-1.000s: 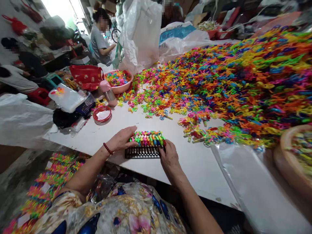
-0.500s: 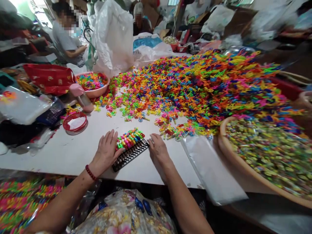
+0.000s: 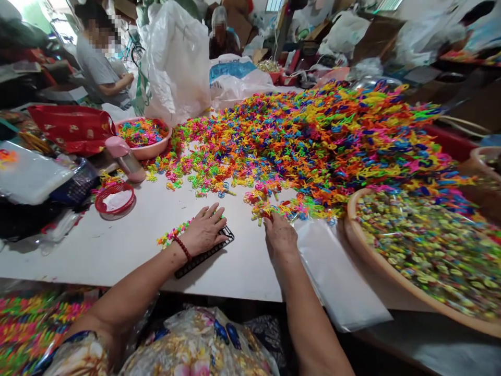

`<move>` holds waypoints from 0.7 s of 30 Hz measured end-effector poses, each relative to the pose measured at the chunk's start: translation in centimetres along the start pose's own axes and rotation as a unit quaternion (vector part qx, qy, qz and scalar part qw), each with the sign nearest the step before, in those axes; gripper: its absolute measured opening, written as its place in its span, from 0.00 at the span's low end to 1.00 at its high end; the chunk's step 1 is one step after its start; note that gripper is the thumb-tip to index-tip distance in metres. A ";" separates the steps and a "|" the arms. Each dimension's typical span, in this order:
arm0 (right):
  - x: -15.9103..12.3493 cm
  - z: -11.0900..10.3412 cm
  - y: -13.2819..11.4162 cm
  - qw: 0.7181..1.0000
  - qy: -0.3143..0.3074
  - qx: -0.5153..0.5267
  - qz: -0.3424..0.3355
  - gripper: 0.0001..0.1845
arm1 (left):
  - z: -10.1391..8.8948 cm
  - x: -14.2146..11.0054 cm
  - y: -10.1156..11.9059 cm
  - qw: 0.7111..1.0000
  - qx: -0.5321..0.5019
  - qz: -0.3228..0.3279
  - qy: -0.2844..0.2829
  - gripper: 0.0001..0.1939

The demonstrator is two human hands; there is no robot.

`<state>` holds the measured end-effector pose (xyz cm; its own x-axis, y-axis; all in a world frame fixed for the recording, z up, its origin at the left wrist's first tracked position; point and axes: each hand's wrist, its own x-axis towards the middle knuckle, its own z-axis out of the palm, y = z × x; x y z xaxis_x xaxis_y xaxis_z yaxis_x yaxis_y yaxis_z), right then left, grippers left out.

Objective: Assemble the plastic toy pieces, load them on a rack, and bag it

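Right hand (image 3: 282, 236) has moved from beside the rack (image 3: 199, 260) to the near edge of the toy pile (image 3: 313, 141), fingers curled; whether they grip anything, I cannot tell. My left hand (image 3: 201, 234) lies spread across the rack on the desk (image 3: 133, 256), apparently steadying it.

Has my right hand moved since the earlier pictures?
Yes: judged against the plastic bags, the right hand has moved rightward, from the black rack to the colourful pieces.
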<state>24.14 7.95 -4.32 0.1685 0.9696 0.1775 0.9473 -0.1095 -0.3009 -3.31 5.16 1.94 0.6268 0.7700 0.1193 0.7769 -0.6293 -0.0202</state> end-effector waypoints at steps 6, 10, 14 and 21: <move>-1.5 1.3 2.4 0.990 0.049 0.121 0.059 0.14 | -0.9 -0.6 -0.4 0.999 -0.010 0.041 -0.005 0.19; -2.6 2.4 3.3 0.972 0.093 0.210 0.049 0.18 | -1.0 -0.7 -0.6 0.999 -0.022 0.047 -0.011 0.27; -3.0 2.6 3.4 0.969 0.128 0.210 -0.011 0.16 | -1.1 -0.7 -0.6 0.998 -0.025 0.052 -0.019 0.23; -1.4 -0.1 2.2 0.963 0.154 0.220 -0.004 0.20 | -1.1 -0.8 -0.4 0.999 -0.022 0.041 -0.024 0.24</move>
<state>26.07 6.31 -5.12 0.2990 0.8515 0.4308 0.7532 0.0666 -0.6545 -4.19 4.69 2.95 0.6914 0.7189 0.0716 0.7198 -0.6940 0.0167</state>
